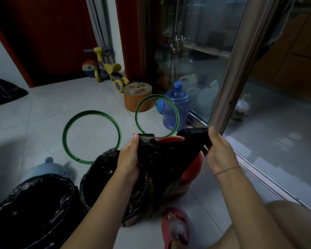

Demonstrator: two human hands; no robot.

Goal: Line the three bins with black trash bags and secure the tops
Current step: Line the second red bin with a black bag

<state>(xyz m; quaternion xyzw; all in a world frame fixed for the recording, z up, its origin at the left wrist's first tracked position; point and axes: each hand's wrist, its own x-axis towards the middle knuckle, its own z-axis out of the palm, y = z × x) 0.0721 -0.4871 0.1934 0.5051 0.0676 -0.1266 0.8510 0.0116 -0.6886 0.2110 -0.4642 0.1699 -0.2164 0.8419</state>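
Head view: this is your only angle, looking down at the floor. Every place below is given from the round red plastic bin (pixel 195 169).
Step in hand: I'd judge you are on the third bin. It shows bare red wall, while the two others wear bags.
Left hand (pixel 131 155): it pinches one top corner of the thin black plastic trash bag (pixel 162 155), above the red bin's left rim.
Right hand (pixel 217 151): its fingers are clamped on the bag's other top corner, above the right rim.
Bag: it is stretched between your hands, with the body drooping over the red bin's mouth. I cannot tell whether its mouth is parted.
Lined bins: the black-bagged middle bin (pixel 101 177) touches the red bin's left side. The second bagged bin (pixel 34 203) sits further left and nearer you.
Rings: one green plastic hoop (pixel 92 111) lies flat beyond-left of the red bin. Another green hoop (pixel 156 96) stands tilted just behind it, by the blue water jug (pixel 176 106). They are likely the top clamps.
Next move: work the bag's mouth open, drop the body inside, and fold the top over the rim. Then reach for a hoop.
Edges: the metal sliding-door frame (pixel 228 87) and its floor track run close on the right. Your pink slipper (pixel 174 229) is just on the near side.
Open room: there is bare tile beyond-left, around the flat hoop.
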